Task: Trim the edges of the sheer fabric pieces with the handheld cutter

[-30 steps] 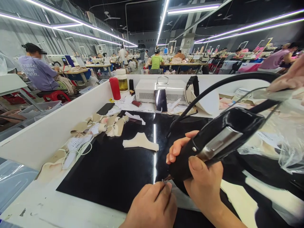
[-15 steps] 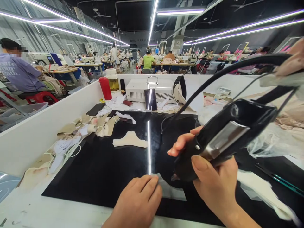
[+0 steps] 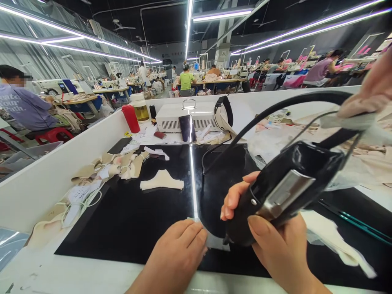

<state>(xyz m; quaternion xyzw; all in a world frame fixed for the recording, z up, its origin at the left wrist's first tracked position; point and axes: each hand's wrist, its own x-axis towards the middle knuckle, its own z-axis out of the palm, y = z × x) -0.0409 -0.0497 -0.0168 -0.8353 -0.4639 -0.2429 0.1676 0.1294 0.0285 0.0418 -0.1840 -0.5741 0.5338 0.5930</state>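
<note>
My right hand point(image 3: 275, 232) is wrapped round a bulky black handheld tool point(image 3: 284, 188) with a metal plate on its side and a thick black cable. The tool's tip points down at the right end of a thin translucent grey piece point(image 3: 217, 242) on the black mat point(image 3: 122, 228). My left hand point(image 3: 180, 249) presses on the left part of that piece, its fingers together. Farther up the mat lies a cream fabric piece point(image 3: 161, 180). More cream fabric point(image 3: 333, 237) rests right of my right hand.
Beige scraps point(image 3: 122, 165) line the left side. At the back stand a white vented box point(image 3: 165, 117), a phone point(image 3: 187, 128), a red container point(image 3: 130, 118) and a yellow jar point(image 3: 140, 107). Plastic and fabric lie at right. A blurred hand point(image 3: 375, 90) shows at upper right. People sit beyond.
The view has shifted slightly. The tool has moved a little down and left in view, its tip lower by the grey piece. Less of that piece shows beside my left hand.
</note>
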